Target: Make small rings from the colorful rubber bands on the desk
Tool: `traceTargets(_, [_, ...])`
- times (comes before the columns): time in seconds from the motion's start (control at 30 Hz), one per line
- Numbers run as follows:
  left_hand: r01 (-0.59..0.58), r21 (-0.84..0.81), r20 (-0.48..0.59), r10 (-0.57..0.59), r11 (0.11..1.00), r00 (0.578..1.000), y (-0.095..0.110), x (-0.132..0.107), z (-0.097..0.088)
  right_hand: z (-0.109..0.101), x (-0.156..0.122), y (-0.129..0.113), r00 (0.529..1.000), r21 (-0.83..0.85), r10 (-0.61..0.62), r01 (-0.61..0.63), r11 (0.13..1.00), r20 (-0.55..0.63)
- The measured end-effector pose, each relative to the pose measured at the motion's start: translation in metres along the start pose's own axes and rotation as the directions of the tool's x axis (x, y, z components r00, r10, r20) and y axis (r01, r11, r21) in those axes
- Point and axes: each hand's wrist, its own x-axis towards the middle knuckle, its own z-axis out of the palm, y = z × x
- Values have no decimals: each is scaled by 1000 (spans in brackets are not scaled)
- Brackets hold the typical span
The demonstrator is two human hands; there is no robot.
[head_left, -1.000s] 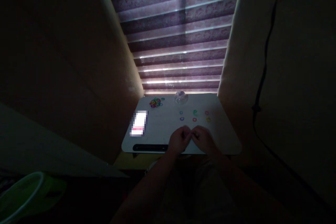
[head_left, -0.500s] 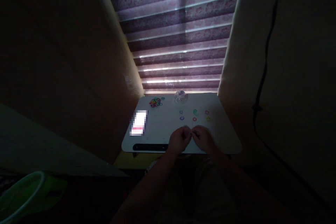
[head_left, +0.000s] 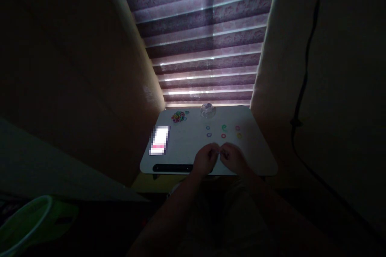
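Head view shows the left hand [head_left: 206, 158] and the right hand [head_left: 233, 158] close together over the near part of a white table [head_left: 187, 142], both with fingers curled inward and the fingertips almost meeting. It is dark there, so I cannot tell how tightly each pinch is closed, nor whether it has hold of some small thing. Just beyond the hands, six small ring places lie in two rows: blue ring [head_left: 208, 129], green ring [head_left: 223, 128] and pink ring [head_left: 237, 130] farther away, purple ring [head_left: 209, 136], red ring [head_left: 223, 137] and yellow ring [head_left: 239, 135] nearer. Behind these stands a clear round container [head_left: 208, 115], and to its left is a pile of mixed rings [head_left: 177, 117]. A blurred-out phone [head_left: 159, 140] lies near the left edge, with a black slot [head_left: 171, 168] nearer. Pleated blinds [head_left: 199, 40] hang behind; a green basket [head_left: 64, 215] is at lower left, a dark cable [head_left: 306, 60] at right.
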Motion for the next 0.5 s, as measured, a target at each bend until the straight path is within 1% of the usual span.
traceTargets(0.1, [-45, -59, 5, 46, 997, 999, -2, 1, -1, 0, 2, 1, 1000, 19, -19, 19, 1000, 9])
traceTargets(0.2, [-51, -86, 17, 53, 995, 998, -3, 1, -2, -1, 3, 1, 999, 25, -40, 40, 999, 29])
traceTargets(0.3, [-23, -72, 31, 25, 997, 999, -3, 1, -2, -2, 3, 0, 998, 29, -49, 48, 998, 33])
traceTargets(0.4, [27, -41, 38, -26, 999, 999, -4, 0, -1, -1, 2, 0, 998, 8, -41, 41, 999, 50])
traceTargets(0.5, [49, -24, 17, -49, 998, 999, -4, 0, 0, 0, 2, 1, 998, -7, -29, 29, 1000, 59])
